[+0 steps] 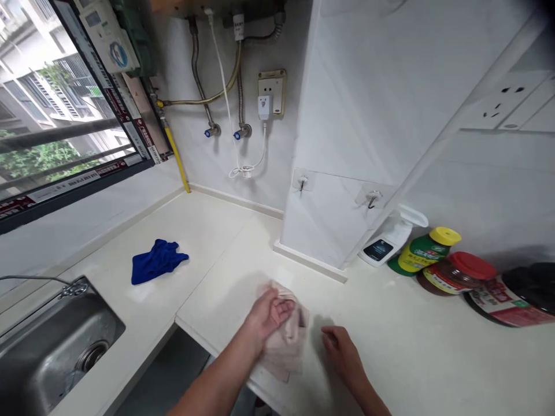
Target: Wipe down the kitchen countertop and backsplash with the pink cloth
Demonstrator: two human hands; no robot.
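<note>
My left hand (269, 316) has its fingers curled around a pale pink-beige cloth (286, 351), palm turned partly up. The cloth hangs in loose folds over the white counter, its upper part slightly blurred by motion. Just to the right of it, apart from the cloth, my right hand (342, 349) is held low over the counter with fingers curled in and nothing visible in them. A crumpled blue cloth (156, 261) lies on the counter further left.
A steel sink (52, 358) is set in the counter at left. Along the right wall stand a white spray bottle (388, 240), a green-yellow bottle (422, 252), a red-lidded jar (455, 273) and a black-lidded jar (515, 294). A wall column (338, 225) with hooks juts out ahead.
</note>
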